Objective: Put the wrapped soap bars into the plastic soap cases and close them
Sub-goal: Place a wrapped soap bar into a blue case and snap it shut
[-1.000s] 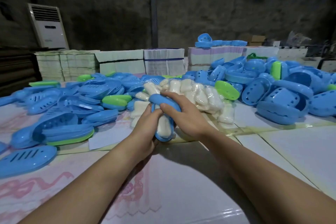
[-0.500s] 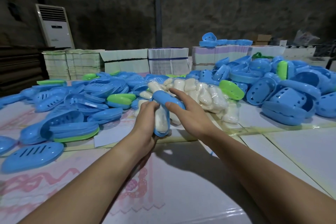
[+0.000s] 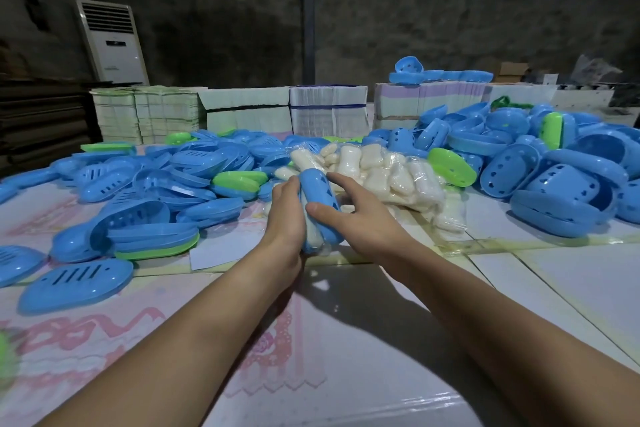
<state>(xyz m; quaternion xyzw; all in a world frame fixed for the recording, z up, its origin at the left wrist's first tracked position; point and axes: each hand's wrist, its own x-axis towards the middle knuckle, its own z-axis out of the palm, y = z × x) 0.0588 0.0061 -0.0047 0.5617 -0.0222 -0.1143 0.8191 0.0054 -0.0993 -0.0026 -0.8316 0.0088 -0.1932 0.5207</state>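
Nearest us, our left hand [image 3: 285,215] grips the lower half of a blue soap case [image 3: 320,208] from the left, fingers wrapped behind it, with the wrapped soap bar [image 3: 313,234] showing pale in the gap. Our right hand [image 3: 360,218] presses the upper shell from the right, thumb on the near edge and forefinger stretched along the top; it holds the lid rather than lying slack. The case is held on edge just above the desk [image 3: 346,340], and it appears not fully shut, though the seam is partly hidden behind our left palm.

To close it well, we should tuck any loose wrapper inside first, line the two rims up along their whole length, then squeeze evenly from both sides so the lid does not skew.

Just beyond our right hand lies the pile of wrapped soap bars [image 3: 381,173]. To the left of our left hand sit the slotted blue lids [image 3: 194,180], and farther right the deeper blue bases [image 3: 554,184].
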